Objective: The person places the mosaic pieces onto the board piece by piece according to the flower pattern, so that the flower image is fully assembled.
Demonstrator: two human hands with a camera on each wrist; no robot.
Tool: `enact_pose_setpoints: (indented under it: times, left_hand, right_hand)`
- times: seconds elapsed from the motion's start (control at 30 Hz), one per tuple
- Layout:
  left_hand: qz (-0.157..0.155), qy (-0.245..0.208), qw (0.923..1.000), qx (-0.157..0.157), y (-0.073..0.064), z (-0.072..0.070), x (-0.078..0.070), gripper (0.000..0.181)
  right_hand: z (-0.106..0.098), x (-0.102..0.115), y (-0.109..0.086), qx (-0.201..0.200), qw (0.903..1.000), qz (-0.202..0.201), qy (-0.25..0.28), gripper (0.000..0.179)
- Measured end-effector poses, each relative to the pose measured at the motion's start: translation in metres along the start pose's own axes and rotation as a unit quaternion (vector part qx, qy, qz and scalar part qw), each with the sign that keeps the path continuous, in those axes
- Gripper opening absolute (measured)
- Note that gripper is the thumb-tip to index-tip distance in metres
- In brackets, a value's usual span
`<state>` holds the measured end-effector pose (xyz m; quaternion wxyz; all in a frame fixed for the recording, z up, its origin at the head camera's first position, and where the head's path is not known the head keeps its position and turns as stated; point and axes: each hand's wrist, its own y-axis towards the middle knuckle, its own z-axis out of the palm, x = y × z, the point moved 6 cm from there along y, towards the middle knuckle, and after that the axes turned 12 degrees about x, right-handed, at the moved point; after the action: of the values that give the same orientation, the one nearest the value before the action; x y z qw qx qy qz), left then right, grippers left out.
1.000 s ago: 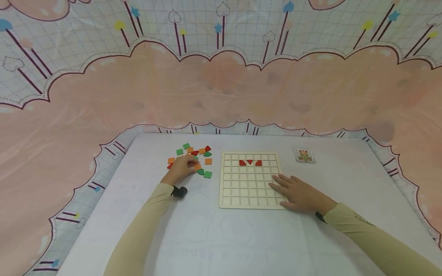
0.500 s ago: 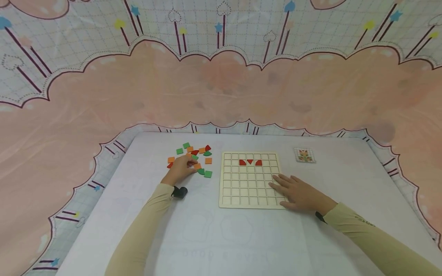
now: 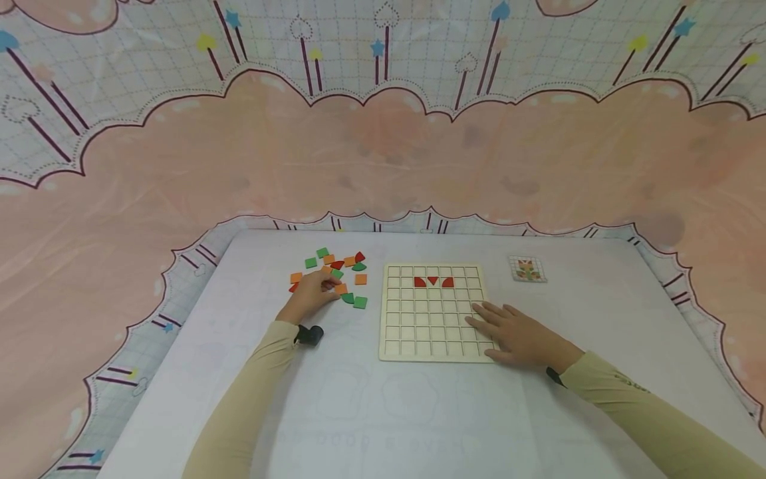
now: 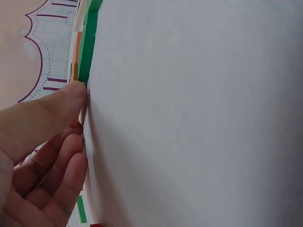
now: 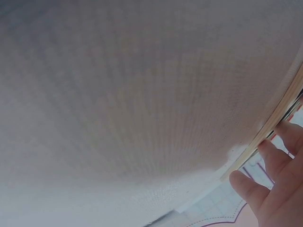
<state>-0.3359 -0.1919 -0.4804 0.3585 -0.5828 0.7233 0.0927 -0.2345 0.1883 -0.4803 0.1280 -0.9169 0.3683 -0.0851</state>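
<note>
My left hand (image 3: 310, 291) is low over a loose group of coloured tiles on the left side of the table. Its thumb and forefinger pinch an orange square tile (image 3: 341, 289), which shows as an orange sliver (image 4: 75, 124) between the fingertips in the left wrist view. A green quarter-round tile (image 3: 348, 299) lies right beside the thumb. My right hand (image 3: 520, 336) rests with spread fingers on the right edge of a pale wooden grid board (image 3: 413, 319). On the board, two red quarter-round tiles (image 3: 420, 283) flank a red triangle tile (image 3: 433, 281) in an upper row.
Green squares (image 3: 322, 253), orange squares (image 3: 361, 279) and red pieces (image 3: 360, 257) lie scattered around the left hand. A small card (image 3: 528, 269) with a flower-like pattern lies to the right of the board. The white table (image 3: 359, 412) meets a patterned cloth (image 3: 383, 153) behind.
</note>
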Motion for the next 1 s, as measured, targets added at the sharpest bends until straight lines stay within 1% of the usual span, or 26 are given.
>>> enact_pose_setpoints:
  times: [0.13, 0.33, 0.47, 0.57, 0.73, 0.93, 1.0]
  left_hand:
    - [0.011, -0.008, 0.9999, -0.005, -0.003, -0.001, 0.001, 0.029]
    - [0.035, -0.027, 0.9989, -0.013, -0.002, -0.002, 0.003, 0.03]
    - [0.049, -0.046, 0.9975, -0.019, -0.003, -0.002, -0.001, 0.031]
    - [0.063, -0.053, 0.9962, -0.026, -0.002, -0.002, -0.008, 0.033]
    - [0.085, -0.062, 0.9941, -0.027, 0.002, 0.004, -0.025, 0.035]
    - [0.109, -0.093, 0.9896, -0.012, 0.01, 0.018, -0.049, 0.032]
    - [0.12, -0.096, 0.9881, -0.006, 0.014, 0.024, -0.057, 0.032]
  right_hand:
    - [-0.001, 0.001, 0.0, 0.003, 1.0, 0.001, 0.002, 0.062]
    - [-0.001, 0.002, -0.001, 0.0, 1.0, -0.001, 0.001, 0.062]
    - [0.0, 0.002, 0.0, -0.002, 1.0, -0.001, 0.0, 0.062]
    - [0.0, 0.001, 0.0, -0.001, 1.0, 0.001, -0.003, 0.062]
    - [0.001, 0.0, 0.001, 0.0, 1.0, 0.001, -0.002, 0.062]
    - [0.003, -0.002, 0.001, 0.001, 1.0, 0.003, -0.003, 0.062]
    - [0.003, -0.001, 0.001, 0.002, 1.0, 0.003, 0.0, 0.062]
